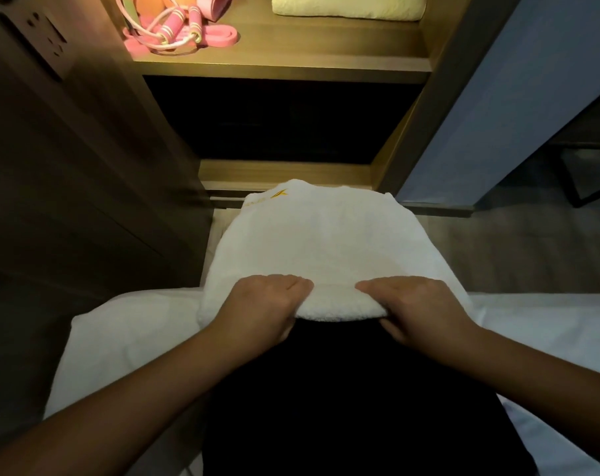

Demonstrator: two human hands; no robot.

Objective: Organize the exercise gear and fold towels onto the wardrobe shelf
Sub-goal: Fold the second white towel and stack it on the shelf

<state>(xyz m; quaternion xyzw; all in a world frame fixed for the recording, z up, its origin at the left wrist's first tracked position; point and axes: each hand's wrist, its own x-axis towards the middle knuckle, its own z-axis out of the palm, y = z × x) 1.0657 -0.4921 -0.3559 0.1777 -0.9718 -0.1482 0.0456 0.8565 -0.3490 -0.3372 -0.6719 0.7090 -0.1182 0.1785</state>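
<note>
A white towel (326, 245) with a small gold logo at its far edge lies spread in front of me, over my dark-clothed lap. My left hand (264, 307) grips its near folded edge on the left, thumb underneath. On the right, my right hand (415, 310) grips the same edge. Up on the lit wardrobe shelf (291, 60) a folded cream towel (346, 6) lies at the right. A pink skipping rope (175, 29) and pink resistance bands (219, 34) lie at the shelf's left, beside an orange item.
White bedding (120, 338) lies under and beside me on both sides. Below the lit shelf is a dark compartment (278, 121). A dark wooden panel with a wall socket (47, 39) stands at the left, a pale blue-grey door (518, 97) at the right.
</note>
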